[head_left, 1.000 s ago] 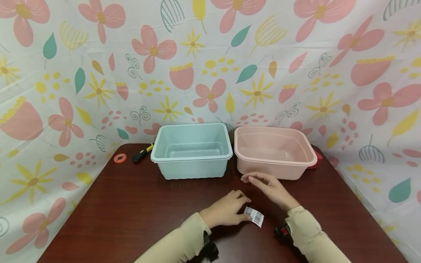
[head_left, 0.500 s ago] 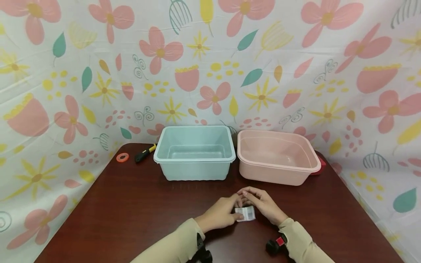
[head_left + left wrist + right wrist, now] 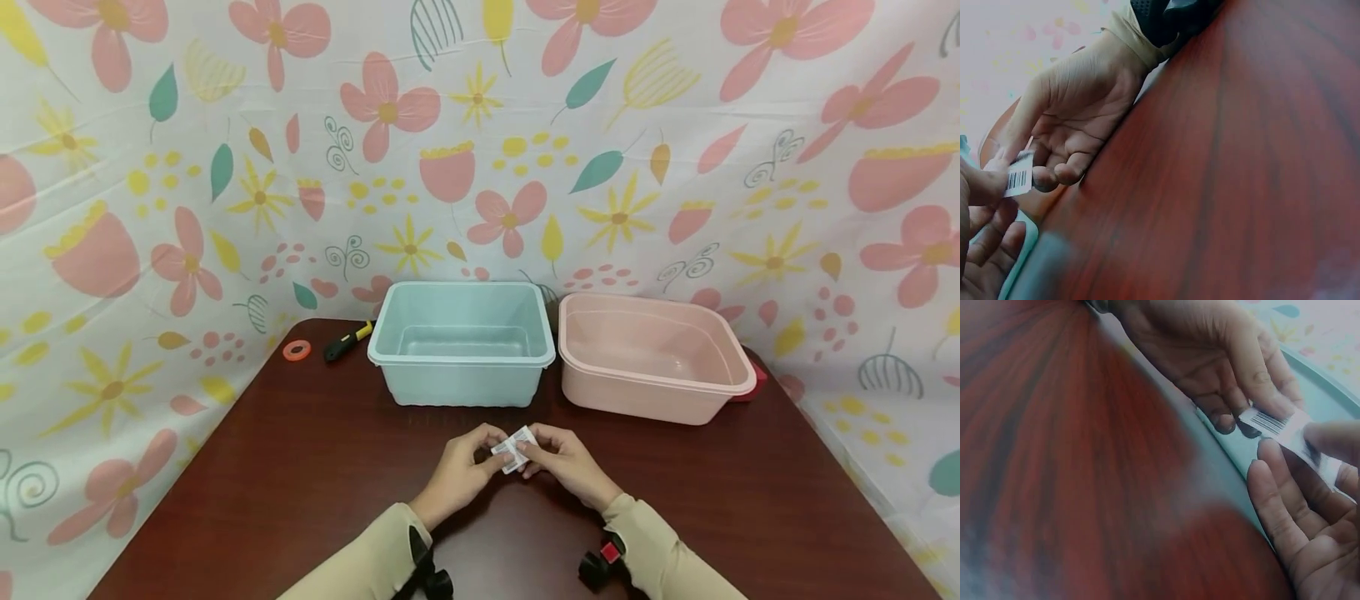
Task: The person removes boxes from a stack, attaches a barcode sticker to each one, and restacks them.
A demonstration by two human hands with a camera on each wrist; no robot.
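Observation:
A small white barcode label (image 3: 513,448) is held up between both hands over the middle of the table. My left hand (image 3: 459,472) pinches its left part between thumb and fingers. From the other side, my right hand (image 3: 576,468) pinches the label's right part, thumb on top. In the left wrist view the printed bars of the label (image 3: 1019,177) show beside the fingertips. The right wrist view has the label (image 3: 1282,428) stretched between the two thumbs, its far end partly covered by the right hand.
A light blue tub (image 3: 461,379) and a pink tub (image 3: 645,396) stand side by side at the back of the dark wooden table (image 3: 300,492). Left of them lie a black-and-yellow tool (image 3: 347,342) and an orange ring (image 3: 297,350). A red object (image 3: 752,383) shows behind the pink tub.
The right hand has come down and toward the left hand, and now pinches the label too. The label has been raised from near the table and turned between both hands.

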